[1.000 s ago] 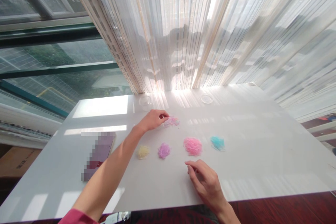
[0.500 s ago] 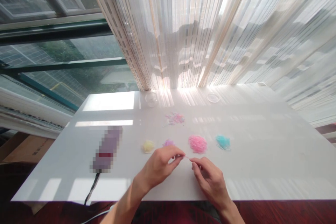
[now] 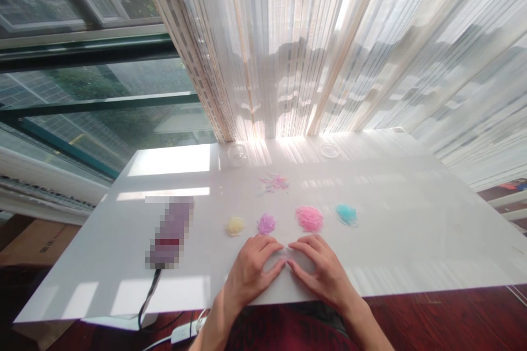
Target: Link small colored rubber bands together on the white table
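Note:
My left hand [image 3: 256, 266] and my right hand [image 3: 319, 266] face each other low over the table's front part, fingertips nearly meeting. Thumb and forefinger are apart on each hand, and I make out nothing held; a thin strand in the narrow gap would be too faint to tell. Just beyond my left hand lies a purple pile of thin strand-like pieces [image 3: 266, 224], with a yellow pile [image 3: 234, 226] to its left. Past my right hand are a larger pink pile [image 3: 309, 219] and a turquoise pile [image 3: 346, 214].
A loose mixed-colour scatter of pieces [image 3: 275, 182] lies farther back on the white table [image 3: 395, 230]. Two clear round dishes or lids, left [image 3: 237, 154] and right [image 3: 330, 150], sit near the curtain [image 3: 280, 66]. A blurred-out purple object [image 3: 171, 233] with a black cord lies left.
Both hands have gone from pinching, with a thin pinkish strand between them, to thumbs and forefingers spread apart. My left hand has moved nearer the table edge, uncovering the purple pile.

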The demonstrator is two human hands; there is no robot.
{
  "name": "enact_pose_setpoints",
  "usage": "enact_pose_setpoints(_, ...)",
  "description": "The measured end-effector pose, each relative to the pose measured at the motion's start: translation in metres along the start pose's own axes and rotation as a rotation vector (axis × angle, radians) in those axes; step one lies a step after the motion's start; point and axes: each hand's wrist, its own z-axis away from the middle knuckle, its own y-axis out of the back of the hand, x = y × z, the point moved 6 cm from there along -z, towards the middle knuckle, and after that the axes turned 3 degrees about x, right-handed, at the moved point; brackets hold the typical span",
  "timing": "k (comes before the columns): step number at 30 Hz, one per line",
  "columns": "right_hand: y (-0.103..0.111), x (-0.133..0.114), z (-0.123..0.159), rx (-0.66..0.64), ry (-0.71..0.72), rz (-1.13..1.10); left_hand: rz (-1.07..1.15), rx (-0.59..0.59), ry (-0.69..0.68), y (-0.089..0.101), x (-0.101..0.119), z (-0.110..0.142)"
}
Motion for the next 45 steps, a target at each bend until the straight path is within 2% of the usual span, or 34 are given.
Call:
enact_pose_setpoints(11,-0.007,-0.002,-0.003,-0.062,0.031,0.047,0.063,-0.006,0.056,-0.001,-0.004,0.002)
enact_pose_setpoints(24,0.004,-0.001,-0.006,0.03,0.004,-0.025,0.119,0.046,0.116,0.002,-0.008,0.003)
enact_pose_setpoints(38,0.001,0.006,-0.003,0.087,0.006,0.001,0.161,0.118,0.164,0.007,-0.01,0.005)
enact_pose_setpoints(45,0.003,0.004,-0.005,0.085,-0.009,-0.005,0.131,0.099,0.126,0.007,-0.008,0.002)
